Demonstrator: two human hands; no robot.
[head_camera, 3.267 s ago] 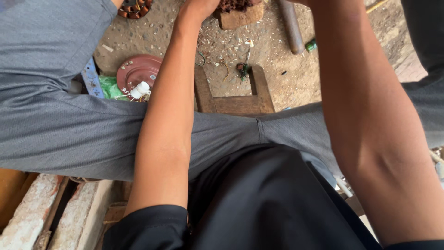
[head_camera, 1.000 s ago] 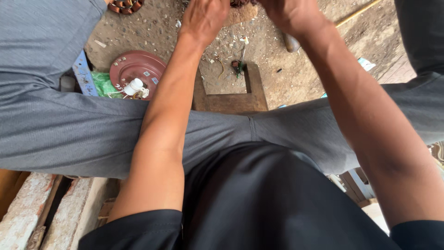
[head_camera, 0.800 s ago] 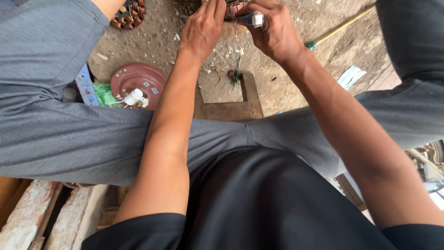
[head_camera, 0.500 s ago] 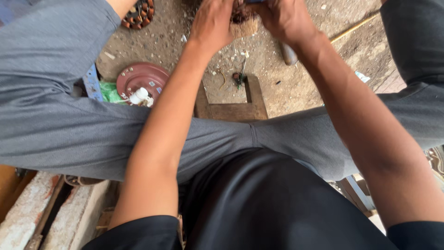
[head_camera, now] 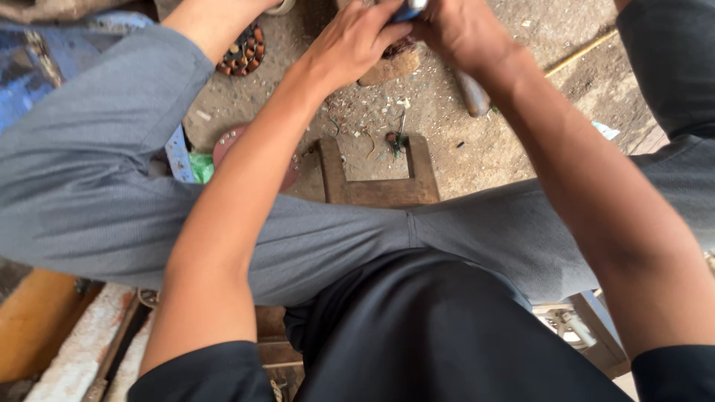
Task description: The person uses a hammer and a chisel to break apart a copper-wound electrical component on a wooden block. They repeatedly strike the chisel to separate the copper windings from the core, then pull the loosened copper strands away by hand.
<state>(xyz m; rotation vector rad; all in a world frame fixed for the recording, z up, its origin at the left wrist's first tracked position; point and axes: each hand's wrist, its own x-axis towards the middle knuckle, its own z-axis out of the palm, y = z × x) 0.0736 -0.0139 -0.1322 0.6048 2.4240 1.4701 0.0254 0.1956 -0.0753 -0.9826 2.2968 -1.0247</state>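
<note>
My left hand point(head_camera: 356, 43) and my right hand point(head_camera: 460, 30) meet at the top edge of the view, above a small wooden block point(head_camera: 389, 68) on the dirt ground. A small blue and silver tool point(head_camera: 410, 9) sticks up between them, with my right hand closed around it. The curled fingers of my left hand touch the tool and a dark piece point(head_camera: 400, 48) on the block; what they grip is hidden. Both forearms reach forward over my grey trouser legs.
A wooden stool frame point(head_camera: 376, 191) stands between my knees. A brown cylindrical handle point(head_camera: 473, 93) lies right of the block. A round part with copper coils point(head_camera: 242, 52), a red disc point(head_camera: 223, 145), a green bag point(head_camera: 199, 166) and wood chips are on the ground at left.
My hands stay together over the block. The right hand briefly lifted the blue and silver tool into view, then brought it back down. The camera has tilted a little.
</note>
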